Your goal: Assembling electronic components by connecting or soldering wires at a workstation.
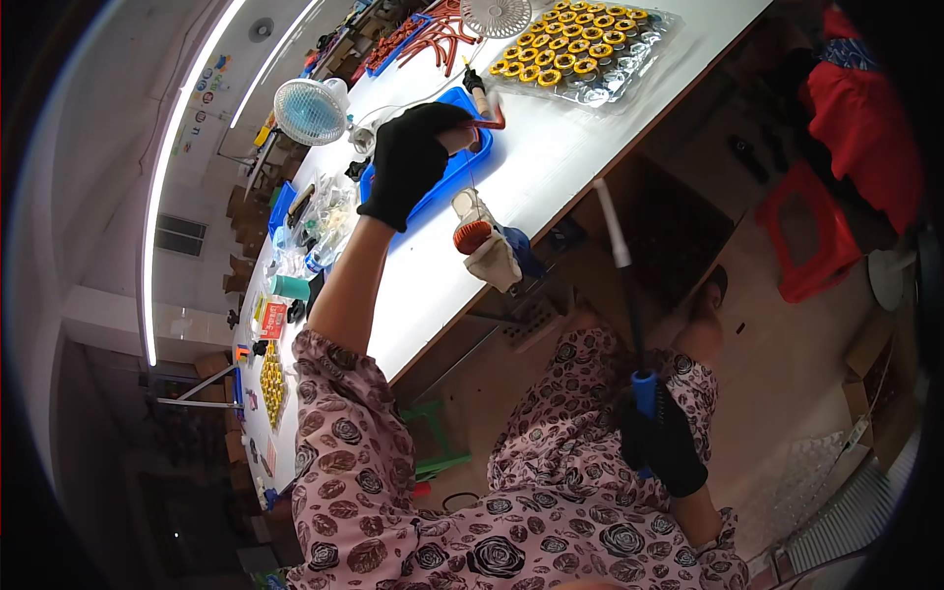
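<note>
Near the camera, the right hand (661, 442) is clenched around a blue-handled tool (644, 385) held low beside the white table (551, 147). Farther off, the left hand (411, 157) grasps a red tube (489, 116) over the blue tray (460, 162); a steady, level grip is advised.

A small red-and-white packet (272, 320) lies at the table's left edge near crumpled clear bags (329, 221), and small coloured round signs (205, 84) dot the far wall.
</note>
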